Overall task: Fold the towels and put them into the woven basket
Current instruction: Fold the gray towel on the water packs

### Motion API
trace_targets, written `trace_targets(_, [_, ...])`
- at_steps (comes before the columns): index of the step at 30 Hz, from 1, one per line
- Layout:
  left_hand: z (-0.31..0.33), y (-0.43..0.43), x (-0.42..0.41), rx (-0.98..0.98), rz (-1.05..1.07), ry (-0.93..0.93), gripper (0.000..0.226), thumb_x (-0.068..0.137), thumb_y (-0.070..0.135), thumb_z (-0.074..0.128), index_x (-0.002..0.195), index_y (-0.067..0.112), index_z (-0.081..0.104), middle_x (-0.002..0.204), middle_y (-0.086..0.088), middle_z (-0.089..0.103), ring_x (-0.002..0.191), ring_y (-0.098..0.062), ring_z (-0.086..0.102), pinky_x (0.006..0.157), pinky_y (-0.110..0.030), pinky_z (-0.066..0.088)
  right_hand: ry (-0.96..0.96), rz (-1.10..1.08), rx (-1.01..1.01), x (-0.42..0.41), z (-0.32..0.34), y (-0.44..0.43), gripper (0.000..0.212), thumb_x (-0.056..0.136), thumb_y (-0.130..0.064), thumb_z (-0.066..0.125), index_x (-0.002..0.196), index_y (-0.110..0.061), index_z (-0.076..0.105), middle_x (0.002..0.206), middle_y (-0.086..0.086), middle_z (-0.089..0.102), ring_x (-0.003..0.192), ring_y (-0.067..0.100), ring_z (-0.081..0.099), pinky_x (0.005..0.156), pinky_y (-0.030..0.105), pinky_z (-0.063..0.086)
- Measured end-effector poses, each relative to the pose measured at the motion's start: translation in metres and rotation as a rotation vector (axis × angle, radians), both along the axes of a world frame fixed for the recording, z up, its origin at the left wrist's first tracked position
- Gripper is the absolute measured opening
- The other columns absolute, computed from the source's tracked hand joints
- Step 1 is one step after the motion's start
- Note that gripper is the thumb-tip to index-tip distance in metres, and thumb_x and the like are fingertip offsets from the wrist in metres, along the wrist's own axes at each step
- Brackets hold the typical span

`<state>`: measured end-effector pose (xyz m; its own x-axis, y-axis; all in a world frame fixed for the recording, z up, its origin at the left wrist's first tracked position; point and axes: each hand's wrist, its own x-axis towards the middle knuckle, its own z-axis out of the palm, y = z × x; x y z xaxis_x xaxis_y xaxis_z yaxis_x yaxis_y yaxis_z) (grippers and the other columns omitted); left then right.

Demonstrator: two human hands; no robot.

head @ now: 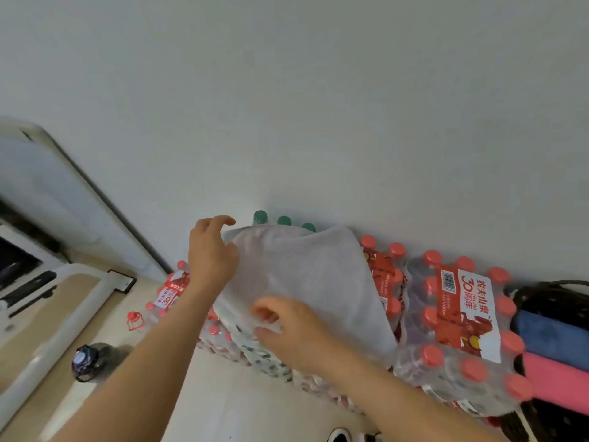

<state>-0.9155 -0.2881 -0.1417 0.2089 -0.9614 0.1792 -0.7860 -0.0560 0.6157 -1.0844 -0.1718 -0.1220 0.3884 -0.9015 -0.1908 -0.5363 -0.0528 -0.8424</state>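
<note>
shrink-wrapped packs of red-capped water bottles (452,314) line the foot of a plain white wall (318,90). three green bottle caps (283,220) show against the wall. on the pale floor (223,403) lie a red cap ring (134,320) and a dark round object (84,362).

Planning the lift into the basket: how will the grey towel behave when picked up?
Likely floppy: the grey towel drapes and curves over the bottle packs. Probably light, as thin cloth. It may unfold if lifted by one edge, since its fold lies loose.
</note>
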Motion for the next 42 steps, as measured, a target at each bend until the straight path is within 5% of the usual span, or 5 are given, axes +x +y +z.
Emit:
trace_targets(9, [-0.074,0.108,0.012,0.418,0.365,0.863,0.045,0.081,0.008,0.068,0.121,0.013,0.046,0.11,-0.006,0.057,0.1,-0.021,0.055,0.077,-0.034,0.043,0.509,-0.492,0.02,-0.133,-0.037,0.007,0.035,0.089,-0.037,0.056,0.12,-0.026,0.045,0.115,0.004,0.047,0.093,0.023,0.055,0.074,0.037,0.049])
trace_targets(21, [-0.082,0.115,0.004,0.73,0.172,0.926,0.035,0.076,0.023,0.073,0.107,0.015,0.06,0.101,0.0,0.068,0.093,-0.016,0.06,0.076,-0.036,0.038,0.48,-0.494,0.108,-0.134,-0.024,0.02,0.048,0.088,-0.04,0.064,0.125,-0.021,0.041,0.083,-0.008,0.056,0.075,0.016,0.058,0.062,0.032,0.044])
trace_targets(27, [-0.071,0.134,0.018,0.703,0.043,1.085,0.033,0.085,0.015,0.069,0.117,0.014,0.06,0.113,-0.008,0.069,0.101,-0.025,0.066,0.08,-0.04,0.055,-0.005,-0.655,0.322,-0.138,-0.027,0.017,0.059,0.081,-0.011,0.074,0.133,-0.017,0.048,0.101,0.008,0.063,0.092,0.022,0.064,0.083,0.04,0.055])
trace_targets(32, [-0.017,0.114,0.02,0.374,0.153,1.388,0.019,0.09,0.003,0.056,0.106,0.014,0.059,0.087,-0.006,0.062,0.055,-0.008,0.059,0.045,-0.018,0.047,-0.863,-0.671,0.548,-0.147,0.008,0.011,0.038,0.082,0.0,0.057,0.114,-0.02,0.064,0.102,0.007,0.064,0.075,0.018,0.058,0.051,0.026,0.049])
trace_targets(42, [0.131,-0.004,-0.059,0.267,-0.199,1.432,0.033,0.091,-0.012,0.043,0.111,0.005,0.063,0.088,-0.011,0.059,0.052,-0.008,0.055,0.04,-0.009,0.039,-1.292,-0.776,0.017,-0.197,0.124,-0.032,0.025,0.089,-0.007,0.051,0.079,-0.015,0.072,0.079,-0.001,0.066,0.074,0.008,0.064,0.063,0.016,0.05])
